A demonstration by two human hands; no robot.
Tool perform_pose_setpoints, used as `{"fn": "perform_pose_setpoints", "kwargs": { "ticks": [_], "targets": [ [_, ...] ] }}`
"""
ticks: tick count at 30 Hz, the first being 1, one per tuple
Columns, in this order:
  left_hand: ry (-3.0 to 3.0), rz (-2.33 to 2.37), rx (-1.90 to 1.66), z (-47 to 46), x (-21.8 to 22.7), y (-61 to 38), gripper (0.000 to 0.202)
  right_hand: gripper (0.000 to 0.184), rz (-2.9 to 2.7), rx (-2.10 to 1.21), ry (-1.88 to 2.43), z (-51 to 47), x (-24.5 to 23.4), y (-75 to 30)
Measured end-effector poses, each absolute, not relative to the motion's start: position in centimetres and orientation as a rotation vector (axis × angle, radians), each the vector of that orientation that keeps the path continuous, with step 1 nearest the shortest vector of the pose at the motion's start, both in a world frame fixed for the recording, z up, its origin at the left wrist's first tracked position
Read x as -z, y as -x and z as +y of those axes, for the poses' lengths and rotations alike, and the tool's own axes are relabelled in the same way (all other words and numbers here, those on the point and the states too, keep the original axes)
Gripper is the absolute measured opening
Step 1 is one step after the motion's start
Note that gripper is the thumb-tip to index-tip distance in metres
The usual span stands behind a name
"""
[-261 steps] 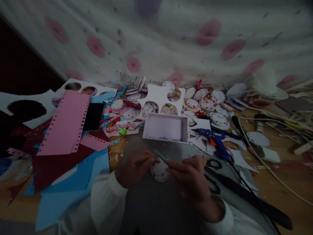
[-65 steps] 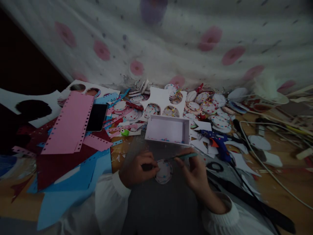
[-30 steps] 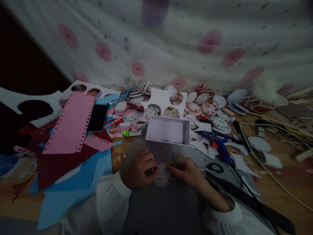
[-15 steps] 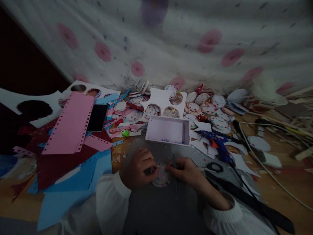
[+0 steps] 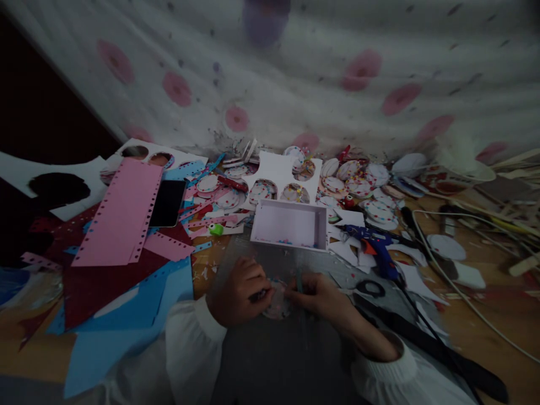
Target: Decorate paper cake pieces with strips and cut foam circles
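A small round paper disc [image 5: 276,306] with coloured dots round its edge is between my hands over the grey mat [image 5: 253,365]. My left hand [image 5: 242,289] is closed, thumb and fingertips pinching at the disc's left edge; something small and dark shows between its fingers. My right hand [image 5: 323,298] is closed too, its fingertips at the disc's right upper side. A thin teal stick-like tool [image 5: 299,278] pokes up from the right fingers; its exact kind is too dim to make out. Just beyond my hands stands a white box [image 5: 289,222] with tiny coloured bits along its near inside edge.
Dotted discs [image 5: 379,211] lie heaped behind the box. To the right are a blue glue gun [image 5: 379,247], a black tape-like ring [image 5: 370,288] and a white cable [image 5: 455,287]. Pink card [image 5: 120,214], a phone [image 5: 167,202] and blue sheets [image 5: 122,343] lie left.
The disc has shifted and tilted slightly between my fingertips. My right fingers have moved a little to the left; both hands otherwise stay in place.
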State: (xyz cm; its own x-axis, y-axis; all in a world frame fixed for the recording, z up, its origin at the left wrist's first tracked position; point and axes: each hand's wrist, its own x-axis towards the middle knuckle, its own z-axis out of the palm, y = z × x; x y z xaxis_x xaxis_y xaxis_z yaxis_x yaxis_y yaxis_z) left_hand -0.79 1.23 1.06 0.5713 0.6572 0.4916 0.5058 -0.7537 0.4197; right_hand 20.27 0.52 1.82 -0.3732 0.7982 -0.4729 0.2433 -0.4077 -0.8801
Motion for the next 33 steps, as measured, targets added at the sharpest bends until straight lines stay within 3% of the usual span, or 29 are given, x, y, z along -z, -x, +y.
{"fn": "perform_pose_setpoints", "kwargs": {
  "ticks": [23,33],
  "targets": [
    [-2.497,0.973,-0.879,1.6,-1.1,0.9,0.025,0.043,-1.313,-1.72,1.425,1.4,-2.0,-21.8],
    [-2.234,1.176,-1.038,0.9,-1.0,1.5,0.022,0.022,-0.835,-1.335,1.078,2.3,-3.6,-24.6]
  ]
}}
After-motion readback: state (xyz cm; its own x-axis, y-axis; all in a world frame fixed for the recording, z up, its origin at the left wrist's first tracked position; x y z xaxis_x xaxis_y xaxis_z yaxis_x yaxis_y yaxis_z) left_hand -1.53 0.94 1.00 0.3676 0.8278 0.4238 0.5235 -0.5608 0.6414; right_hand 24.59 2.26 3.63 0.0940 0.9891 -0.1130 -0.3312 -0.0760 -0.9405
